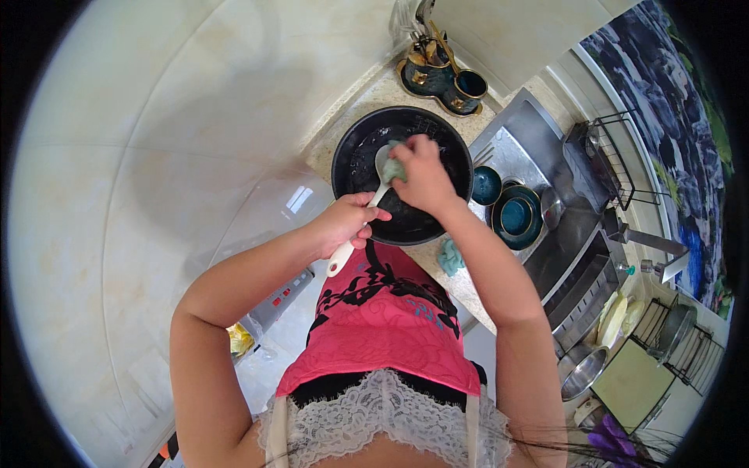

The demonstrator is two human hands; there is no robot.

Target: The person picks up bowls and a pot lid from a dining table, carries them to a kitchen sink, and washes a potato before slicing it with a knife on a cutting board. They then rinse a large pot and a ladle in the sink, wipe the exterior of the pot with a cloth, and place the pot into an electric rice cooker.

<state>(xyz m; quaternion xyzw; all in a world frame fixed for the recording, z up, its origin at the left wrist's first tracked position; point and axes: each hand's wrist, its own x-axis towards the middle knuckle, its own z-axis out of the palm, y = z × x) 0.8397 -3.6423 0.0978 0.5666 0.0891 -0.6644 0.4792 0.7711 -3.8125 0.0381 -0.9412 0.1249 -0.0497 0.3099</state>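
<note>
My left hand grips the handle of a white serving spoon, whose bowl is raised over a round black pot. In my right hand is a pale green scrubbing cloth, pressed against the spoon's bowl. My fingers hide part of the cloth and the spoon's edge. The dark pot interior is wet, with whitish drops or suds on it. The pot stands at the counter's corner, close to my pink apron.
A second green cloth lies on the speckled counter. To the right, the steel sink holds a small teal bowl and stacked gold-rimmed teal dishes. A faucet reaches over it. A teal utensil holder stands behind the pot.
</note>
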